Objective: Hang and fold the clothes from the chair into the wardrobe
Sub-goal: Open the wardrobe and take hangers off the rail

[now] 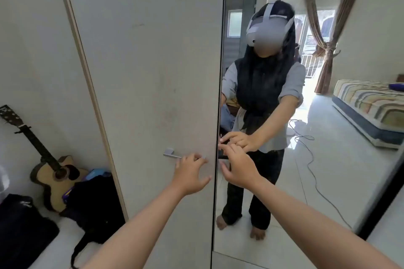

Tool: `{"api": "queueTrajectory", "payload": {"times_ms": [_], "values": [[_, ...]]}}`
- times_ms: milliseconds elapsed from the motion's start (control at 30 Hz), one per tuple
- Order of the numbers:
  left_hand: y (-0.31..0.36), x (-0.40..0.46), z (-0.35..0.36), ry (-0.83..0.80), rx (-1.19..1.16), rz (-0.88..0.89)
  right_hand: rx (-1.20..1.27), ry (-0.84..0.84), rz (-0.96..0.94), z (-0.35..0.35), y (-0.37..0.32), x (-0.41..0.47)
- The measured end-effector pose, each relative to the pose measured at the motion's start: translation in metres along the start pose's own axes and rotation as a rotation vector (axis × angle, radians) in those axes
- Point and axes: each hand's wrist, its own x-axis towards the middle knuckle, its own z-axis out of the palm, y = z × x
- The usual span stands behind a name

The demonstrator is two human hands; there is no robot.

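Single head-worn wide-angle view, looked forward and slightly down from close before the wardrobe door (148,67), which filled the frame from ten to twelve o'clock. Mirrored door (306,116) at two o'clock returned the room behind the camera; both forearms entered from six o'clock. Guitar (54,172) stood at nine o'clock.

white walls (26,50), guitar (54,170), tiled floor (65,231)
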Motion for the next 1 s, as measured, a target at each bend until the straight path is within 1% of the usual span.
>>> {"api": "queueTrajectory", "payload": {"times_ms": [100, 167, 300, 500, 667, 867, 1000], "values": [[-0.007, 0.011, 0.002, 0.068, -0.100, 0.006, -0.042, 0.034, 0.023, 0.004, -0.001, 0.003], [-0.010, 0.017, 0.002, 0.095, -0.148, -0.022, -0.061, 0.038, 0.052, 0.005, -0.002, 0.003], [-0.015, 0.026, 0.004, 0.127, -0.166, -0.045, -0.061, 0.026, 0.069, 0.004, -0.002, 0.003], [-0.019, 0.029, 0.001, 0.070, -0.141, 0.012, -0.047, 0.038, 0.076, 0.005, -0.003, 0.002], [-0.019, 0.007, 0.002, 0.151, -0.187, 0.028, 0.065, 0.051, 0.087, 0.003, -0.008, 0.001], [-0.024, -0.036, -0.003, 0.213, -0.152, 0.054, 0.174, 0.129, -0.017, -0.005, -0.034, 0.004], [-0.030, -0.070, -0.011, 0.247, -0.101, 0.073, 0.169, 0.119, -0.145, -0.012, -0.051, 0.006]]}}
